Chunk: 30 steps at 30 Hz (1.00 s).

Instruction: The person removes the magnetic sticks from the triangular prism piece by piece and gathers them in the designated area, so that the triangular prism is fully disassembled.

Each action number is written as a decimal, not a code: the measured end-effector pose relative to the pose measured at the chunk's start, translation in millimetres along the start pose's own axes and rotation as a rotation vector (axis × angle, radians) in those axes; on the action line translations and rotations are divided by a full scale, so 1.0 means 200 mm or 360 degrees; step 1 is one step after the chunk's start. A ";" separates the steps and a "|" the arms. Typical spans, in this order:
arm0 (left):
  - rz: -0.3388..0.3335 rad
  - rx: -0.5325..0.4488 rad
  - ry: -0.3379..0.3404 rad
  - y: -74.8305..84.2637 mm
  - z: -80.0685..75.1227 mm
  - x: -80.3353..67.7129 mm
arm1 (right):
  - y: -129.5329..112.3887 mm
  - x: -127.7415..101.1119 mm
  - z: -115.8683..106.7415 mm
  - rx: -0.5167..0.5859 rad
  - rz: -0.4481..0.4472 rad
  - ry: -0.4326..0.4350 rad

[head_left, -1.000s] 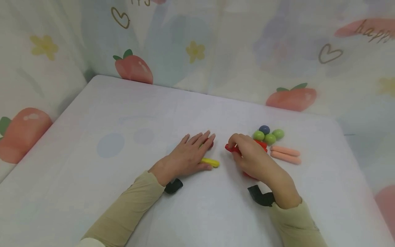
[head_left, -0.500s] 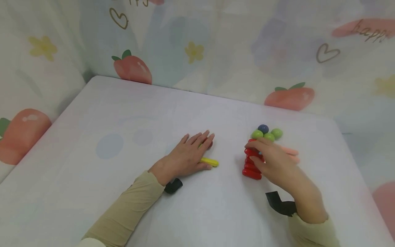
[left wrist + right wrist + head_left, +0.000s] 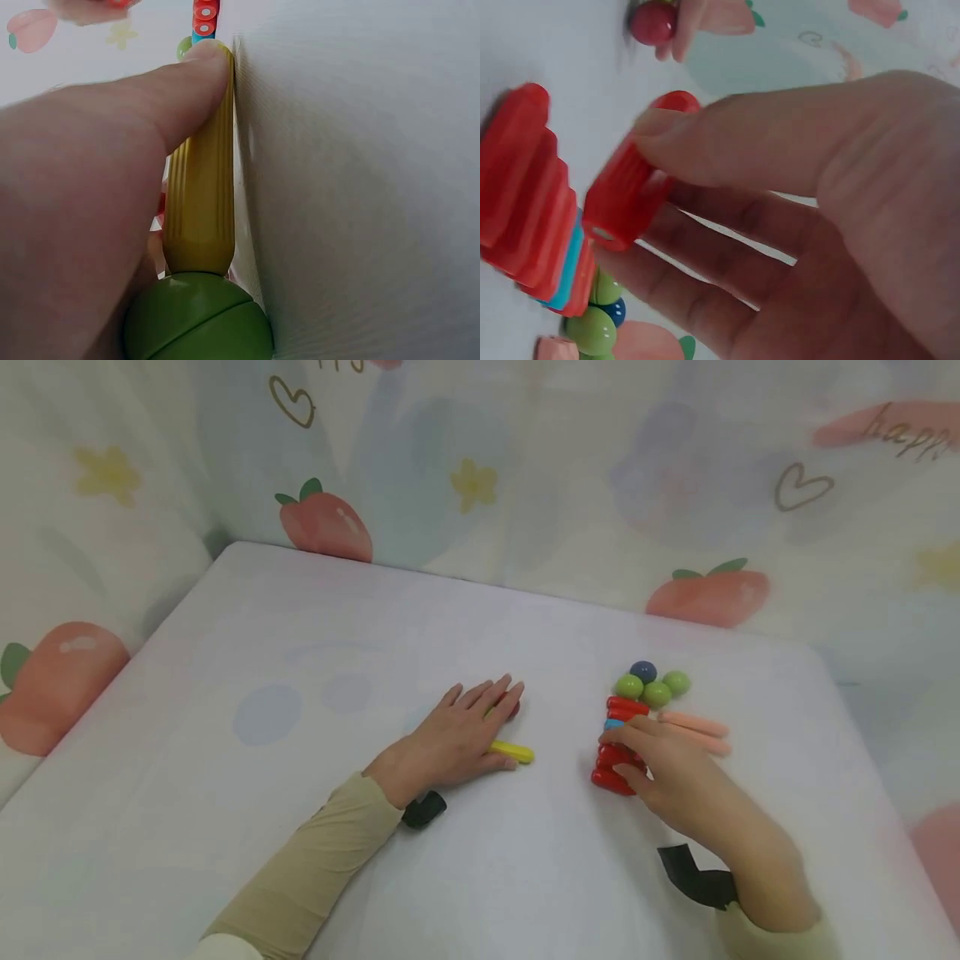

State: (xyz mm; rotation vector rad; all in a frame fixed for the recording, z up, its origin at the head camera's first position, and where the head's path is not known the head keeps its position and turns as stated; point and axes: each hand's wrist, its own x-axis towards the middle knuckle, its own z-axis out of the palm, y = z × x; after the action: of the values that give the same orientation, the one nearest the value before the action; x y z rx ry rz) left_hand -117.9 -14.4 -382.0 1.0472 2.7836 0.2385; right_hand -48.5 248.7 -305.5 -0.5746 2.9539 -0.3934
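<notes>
My left hand lies flat on the white table with straight fingers. Its thumb presses along a yellow stick, a green ball sits under the palm, and a red ball is at the fingertips. My right hand pinches a red stick between thumb and fingers, right beside a row of red sticks with one blue stick among them.
Past the row sit green balls and a dark blue ball. Two pink sticks lie to their right. A fruit-print curtain closes off the table's far and left sides. Black straps circle both wrists.
My right hand carried a red stick from the gap between the hands over to the row of red sticks, then drew slightly toward me. The left hand stayed still.
</notes>
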 end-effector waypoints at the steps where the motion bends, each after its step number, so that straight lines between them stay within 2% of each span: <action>1: -0.0007 -0.0001 -0.0001 0.00 0.00 0.00 | 0.00 0.00 0.01 -0.0008 0.0002 -0.0031; 7: -0.0023 -0.0007 -0.0017 0.01 0.00 0.00 | -0.03 0.02 0.07 0.0008 0.0043 -0.0235; 11: -0.0026 0.0004 -0.0028 0.01 0.00 0.01 | -0.04 0.02 0.10 -0.0036 0.0015 -0.0229; 18: -0.0033 -0.0002 -0.0037 0.01 0.00 0.01 | -0.07 0.02 0.13 -0.0133 0.0073 -0.0272; 24: -0.0018 0.0007 -0.0021 0.01 0.00 0.01 | -0.07 0.03 0.12 -0.0085 0.0154 -0.0308; 30: -0.0025 0.0011 -0.0017 0.01 0.00 0.01 | -0.07 0.03 0.10 -0.0056 0.0157 -0.0322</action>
State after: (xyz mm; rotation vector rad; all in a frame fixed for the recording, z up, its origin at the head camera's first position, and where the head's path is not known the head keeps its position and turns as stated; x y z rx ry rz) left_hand -119.0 -12.0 -382.3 1.0246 2.7842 0.2206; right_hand -45.1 228.7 -321.5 -0.4411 2.7857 -0.2578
